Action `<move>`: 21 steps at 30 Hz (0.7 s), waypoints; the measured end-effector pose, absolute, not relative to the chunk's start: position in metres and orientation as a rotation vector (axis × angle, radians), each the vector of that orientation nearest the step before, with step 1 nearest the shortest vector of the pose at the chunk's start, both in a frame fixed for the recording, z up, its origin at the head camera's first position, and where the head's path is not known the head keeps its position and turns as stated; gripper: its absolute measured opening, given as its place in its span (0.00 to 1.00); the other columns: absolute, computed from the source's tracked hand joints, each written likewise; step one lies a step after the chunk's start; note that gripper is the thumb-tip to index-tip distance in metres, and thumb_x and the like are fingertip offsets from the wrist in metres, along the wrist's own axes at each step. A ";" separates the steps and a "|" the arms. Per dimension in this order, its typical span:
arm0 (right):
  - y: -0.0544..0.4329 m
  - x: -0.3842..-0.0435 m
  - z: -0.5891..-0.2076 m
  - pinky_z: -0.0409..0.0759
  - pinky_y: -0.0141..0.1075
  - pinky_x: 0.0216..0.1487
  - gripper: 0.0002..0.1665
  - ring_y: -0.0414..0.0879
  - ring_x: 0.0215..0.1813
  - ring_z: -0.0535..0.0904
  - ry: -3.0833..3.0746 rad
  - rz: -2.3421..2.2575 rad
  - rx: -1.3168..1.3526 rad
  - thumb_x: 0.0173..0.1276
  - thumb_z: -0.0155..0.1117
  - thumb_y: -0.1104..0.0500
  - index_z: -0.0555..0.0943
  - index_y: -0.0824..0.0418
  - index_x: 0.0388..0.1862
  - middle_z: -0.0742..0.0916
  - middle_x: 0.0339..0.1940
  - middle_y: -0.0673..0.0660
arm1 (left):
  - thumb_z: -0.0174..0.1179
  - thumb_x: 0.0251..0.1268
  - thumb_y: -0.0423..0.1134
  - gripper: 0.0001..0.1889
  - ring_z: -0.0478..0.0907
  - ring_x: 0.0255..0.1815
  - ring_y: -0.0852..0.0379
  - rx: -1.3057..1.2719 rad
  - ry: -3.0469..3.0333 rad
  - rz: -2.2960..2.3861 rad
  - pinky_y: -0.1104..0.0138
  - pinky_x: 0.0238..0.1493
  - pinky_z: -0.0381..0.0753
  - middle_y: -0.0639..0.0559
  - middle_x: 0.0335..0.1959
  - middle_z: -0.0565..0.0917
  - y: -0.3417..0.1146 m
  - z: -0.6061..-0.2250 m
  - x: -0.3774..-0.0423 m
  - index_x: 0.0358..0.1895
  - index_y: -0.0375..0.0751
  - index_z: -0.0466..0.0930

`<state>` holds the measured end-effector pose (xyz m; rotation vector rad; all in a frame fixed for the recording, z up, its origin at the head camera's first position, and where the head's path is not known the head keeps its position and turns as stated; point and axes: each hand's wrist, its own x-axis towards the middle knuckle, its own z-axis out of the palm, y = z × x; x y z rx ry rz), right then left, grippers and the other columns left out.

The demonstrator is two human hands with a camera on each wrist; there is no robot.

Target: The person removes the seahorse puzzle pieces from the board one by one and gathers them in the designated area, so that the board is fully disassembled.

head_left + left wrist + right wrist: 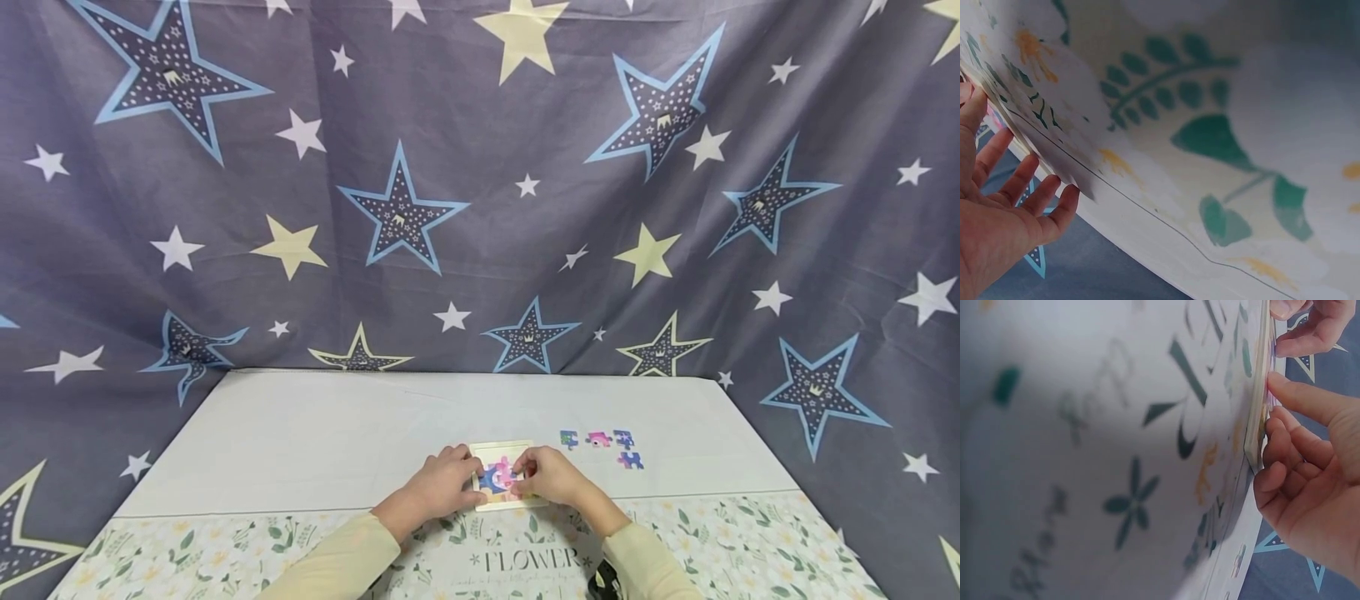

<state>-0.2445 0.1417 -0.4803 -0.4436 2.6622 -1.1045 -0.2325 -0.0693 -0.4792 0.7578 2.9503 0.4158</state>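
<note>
A small jigsaw puzzle [497, 477] with pink, blue and yellow parts lies in a pale puzzle frame [501, 446] near the middle of the table. My left hand [442, 482] holds the frame at its left side, thumb toward the near corner and fingers along the edge. In the left wrist view those fingers [1030, 169] are spread against the frame's edge. Over the right part of the puzzle, my right hand [551, 477] pinches a puzzle piece [516, 476] with thumb and forefinger, mostly hidden by the fingers. The right wrist view has its remaining fingers [1279, 481] curled beside the frame.
Several loose pieces lie right of the frame: a blue-green piece [569, 439], a pink piece [598, 439] and blue pieces [631, 460]. A floral cloth [262, 550] covers the near part of the white table [337, 442]. A star-patterned curtain [480, 267] hangs behind.
</note>
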 end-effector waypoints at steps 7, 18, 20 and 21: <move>0.142 -0.248 -0.481 0.65 0.29 0.24 0.11 0.42 0.26 0.67 2.656 -1.110 -0.449 0.55 0.70 0.63 0.78 0.62 0.35 0.74 0.23 0.51 | 0.62 0.57 0.56 0.18 0.69 0.42 0.57 0.777 2.941 0.428 0.55 0.46 0.74 0.55 0.41 0.73 -0.070 -0.479 -0.233 0.45 0.50 0.78; 0.142 -0.249 -0.481 0.66 0.28 0.23 0.06 0.40 0.26 0.68 2.721 -1.047 -0.516 0.59 0.67 0.63 0.79 0.62 0.34 0.76 0.23 0.50 | 0.61 0.57 0.58 0.19 0.69 0.43 0.58 0.736 2.939 0.403 0.55 0.49 0.74 0.56 0.42 0.73 -0.068 -0.480 -0.234 0.44 0.51 0.78; 0.142 -0.249 -0.482 0.66 0.28 0.23 0.05 0.40 0.25 0.68 2.733 -1.044 -0.527 0.60 0.67 0.63 0.79 0.62 0.33 0.76 0.23 0.50 | 0.61 0.57 0.58 0.18 0.69 0.43 0.58 0.734 2.940 0.398 0.55 0.49 0.74 0.56 0.42 0.73 -0.068 -0.480 -0.234 0.45 0.52 0.78; 0.142 -0.249 -0.483 0.66 0.28 0.23 0.05 0.40 0.25 0.68 2.738 -1.041 -0.524 0.60 0.67 0.63 0.79 0.61 0.33 0.75 0.23 0.49 | 0.61 0.57 0.58 0.18 0.69 0.43 0.58 0.737 2.943 0.398 0.55 0.48 0.74 0.56 0.42 0.73 -0.068 -0.480 -0.234 0.44 0.51 0.78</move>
